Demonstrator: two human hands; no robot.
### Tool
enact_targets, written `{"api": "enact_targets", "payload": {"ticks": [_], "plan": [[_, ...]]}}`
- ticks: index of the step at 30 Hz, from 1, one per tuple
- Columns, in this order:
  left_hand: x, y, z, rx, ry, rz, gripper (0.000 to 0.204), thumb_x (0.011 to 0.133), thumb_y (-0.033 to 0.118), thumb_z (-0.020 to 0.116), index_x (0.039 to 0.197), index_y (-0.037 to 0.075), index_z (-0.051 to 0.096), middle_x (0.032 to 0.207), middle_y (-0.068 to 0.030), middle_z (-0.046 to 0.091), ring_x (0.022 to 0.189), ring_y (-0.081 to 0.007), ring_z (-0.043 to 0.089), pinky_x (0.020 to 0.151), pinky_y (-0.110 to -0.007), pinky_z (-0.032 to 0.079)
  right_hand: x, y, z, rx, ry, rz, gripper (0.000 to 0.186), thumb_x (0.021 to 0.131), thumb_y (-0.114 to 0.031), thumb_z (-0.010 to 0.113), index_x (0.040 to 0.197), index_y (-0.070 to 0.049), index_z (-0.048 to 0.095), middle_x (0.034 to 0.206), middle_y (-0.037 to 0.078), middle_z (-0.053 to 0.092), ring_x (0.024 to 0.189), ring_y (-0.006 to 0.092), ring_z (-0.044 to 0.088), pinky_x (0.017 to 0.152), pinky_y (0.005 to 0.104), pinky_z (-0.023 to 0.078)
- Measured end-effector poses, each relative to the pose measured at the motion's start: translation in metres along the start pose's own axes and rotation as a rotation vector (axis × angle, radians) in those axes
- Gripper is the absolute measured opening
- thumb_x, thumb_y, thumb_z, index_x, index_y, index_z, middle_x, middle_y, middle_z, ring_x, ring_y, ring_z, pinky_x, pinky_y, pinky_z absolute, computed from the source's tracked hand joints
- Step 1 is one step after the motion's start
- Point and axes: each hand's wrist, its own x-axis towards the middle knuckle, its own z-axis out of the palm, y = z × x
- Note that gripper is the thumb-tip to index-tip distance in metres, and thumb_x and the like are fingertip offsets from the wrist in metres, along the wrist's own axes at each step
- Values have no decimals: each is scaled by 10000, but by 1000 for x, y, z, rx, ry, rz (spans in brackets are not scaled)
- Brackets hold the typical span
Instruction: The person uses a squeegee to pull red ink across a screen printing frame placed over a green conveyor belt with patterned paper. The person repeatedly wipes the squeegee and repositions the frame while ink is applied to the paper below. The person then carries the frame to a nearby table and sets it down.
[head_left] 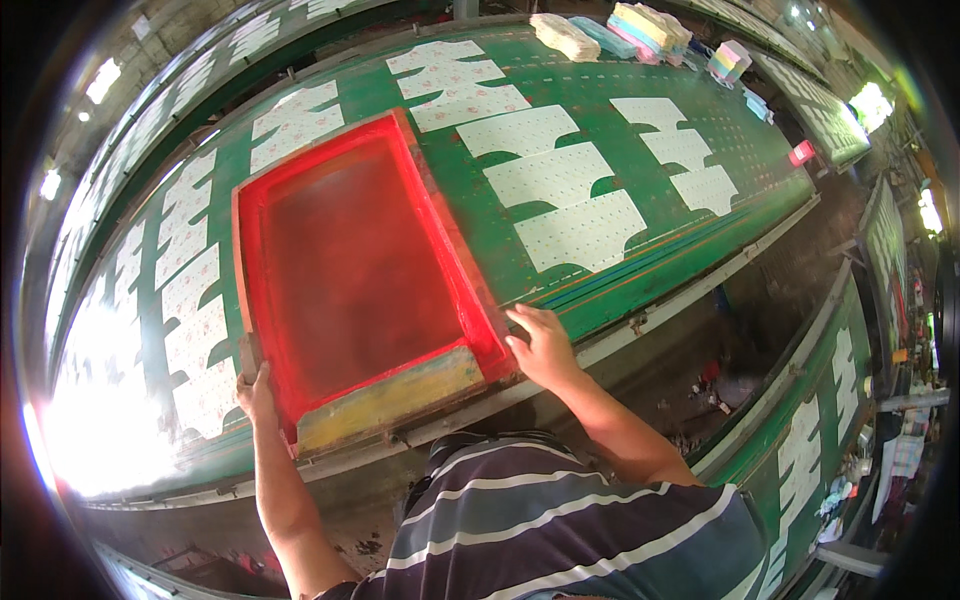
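Note:
A red screen-printing frame (355, 240) with a stained yellowish lower strip lies on or just over the long green printing table (560, 290) in front of me. My left hand (255, 388) grips the frame's left side near the lower corner. My right hand (540, 340) holds the right edge near its lower corner, fingers curled at the rim. White cut fabric pieces, some printed with small flowers (450, 80) and some with small dots (575, 225), lie in rows around the frame. The part of the table beneath the frame is hidden.
Stacks of pastel fabric (640, 30) sit along the table's far edge, with a small red object (800, 153) at the right end. Another green table (840, 300) with white pieces runs along the right. A metal rail (680, 310) edges my table. Strong glare covers the far left.

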Motion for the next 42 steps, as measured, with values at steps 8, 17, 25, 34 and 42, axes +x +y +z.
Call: {"api": "enact_targets", "payload": {"ticks": [8, 17, 25, 34, 42], "plan": [[0, 9, 3, 14, 23, -9, 416, 906, 286, 894, 1080, -68, 761, 997, -173, 774, 873, -299, 689, 864, -450, 559, 48, -27, 44, -62, -127, 174, 643, 902, -127, 870, 1505, -51, 659, 1400, 209, 730, 1302, 410, 682, 1135, 486, 546], [-6, 6, 1, -50, -10, -33, 325, 936, 206, 882, 1091, -50, 753, 967, -116, 755, 860, -222, 672, 822, -408, 557, 61, -34, 57, -124, -50, 192, 567, 850, -17, 781, 1401, -131, 713, 1149, 151, 710, 1150, 388, 690, 1011, 494, 576], [-1, 30, -7, -348, -119, -157, 224, 964, 133, 864, 1088, -14, 748, 975, -75, 749, 846, -169, 660, 797, -366, 563, 80, -50, 17, -68, -46, 131, 496, 837, 8, 745, 1308, -144, 757, 1066, 128, 726, 1074, 374, 713, 935, 481, 592], [-57, 116, 74, -363, -72, -70, 246, 930, 122, 891, 1074, -7, 737, 989, -57, 752, 852, -159, 668, 790, -338, 560, 114, 41, -46, -40, 119, 220, 419, 837, 38, 741, 1206, -149, 805, 1082, 144, 760, 1050, 388, 737, 906, 481, 606], [-174, 204, 210, -380, -64, -122, 309, 925, 122, 903, 1113, 19, 680, 966, -44, 714, 824, -137, 627, 729, -334, 528, 129, 210, -136, -2, 180, 337, 466, 821, 47, 742, 1254, -109, 813, 1190, 168, 799, 1127, 392, 759, 987, 467, 608]]}}
